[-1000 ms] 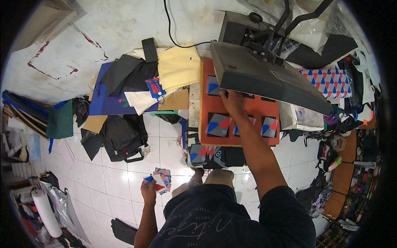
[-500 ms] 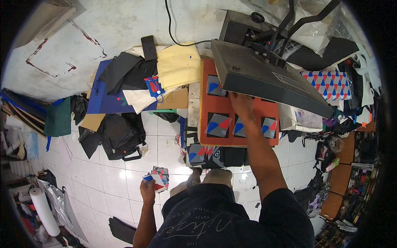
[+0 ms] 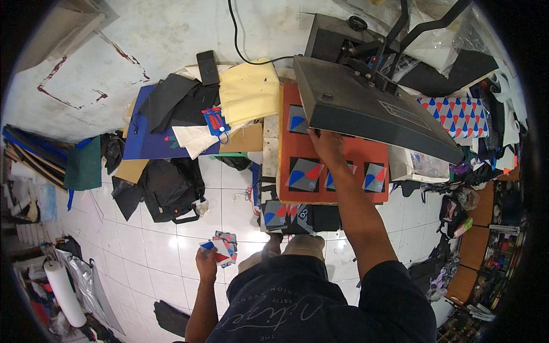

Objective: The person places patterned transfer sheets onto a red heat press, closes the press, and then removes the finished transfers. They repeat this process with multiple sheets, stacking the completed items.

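Observation:
My right hand (image 3: 327, 147) reaches in beneath the raised upper plate of a black heat press (image 3: 372, 108), over its orange-red lower bed (image 3: 346, 194). The plate's edge partly covers its fingers, so I cannot see whether they hold anything. Beside the fingers, at the bed's upper left, lies a patterned rectangle (image 3: 297, 123) in grey, blue and red on a black piece. Similar rectangles lie along the near row, one at the left (image 3: 304, 174) and one at the right (image 3: 374, 178); my forearm partly hides the middle one. Low on the left, my left hand (image 3: 206, 264) is closed on a stack of printed pieces (image 3: 226, 247).
Black pieces and patterned ones (image 3: 275, 214) rest just below the bed. To its left are a yellow cloth (image 3: 247, 91), black fabric (image 3: 168, 103), a phone (image 3: 207, 67) and a blue board (image 3: 143, 137). A black bag (image 3: 171, 191) sits on the tiled floor. A patterned sheet (image 3: 454, 117) is at right.
My right hand has shifted slightly left and nearer to me, towards the upper-left rectangle. My left hand keeps its hold on the stack. The whole view has moved a little.

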Demonstrator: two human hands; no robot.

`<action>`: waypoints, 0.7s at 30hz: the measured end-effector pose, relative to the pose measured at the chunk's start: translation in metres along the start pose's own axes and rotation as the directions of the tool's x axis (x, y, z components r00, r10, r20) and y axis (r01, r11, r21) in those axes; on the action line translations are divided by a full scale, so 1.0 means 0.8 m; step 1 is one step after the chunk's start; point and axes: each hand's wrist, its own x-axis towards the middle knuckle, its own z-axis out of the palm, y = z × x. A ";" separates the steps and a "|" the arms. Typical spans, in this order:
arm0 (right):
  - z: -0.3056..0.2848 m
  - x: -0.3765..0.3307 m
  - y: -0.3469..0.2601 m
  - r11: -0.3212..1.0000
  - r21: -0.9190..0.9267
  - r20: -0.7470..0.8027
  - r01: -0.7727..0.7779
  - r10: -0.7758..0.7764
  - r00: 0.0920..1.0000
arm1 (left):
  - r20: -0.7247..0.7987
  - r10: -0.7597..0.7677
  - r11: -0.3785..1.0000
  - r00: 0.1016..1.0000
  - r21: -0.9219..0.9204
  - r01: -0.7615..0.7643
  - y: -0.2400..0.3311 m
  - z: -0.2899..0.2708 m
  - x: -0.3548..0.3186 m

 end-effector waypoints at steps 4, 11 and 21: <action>-0.002 0.000 0.001 1.000 0.005 -0.021 0.021 -0.021 1.000 | -0.006 0.002 1.000 1.000 -0.006 -0.002 0.003 0.004 -0.002; -0.003 0.001 -0.002 0.999 -0.010 -0.041 0.043 -0.044 0.998 | -0.006 -0.002 0.999 1.000 0.037 0.002 0.001 0.005 0.002; -0.005 0.001 -0.010 1.000 0.005 -0.001 -0.013 0.013 1.000 | -0.005 0.016 1.000 1.000 -0.020 -0.016 -0.001 0.004 0.003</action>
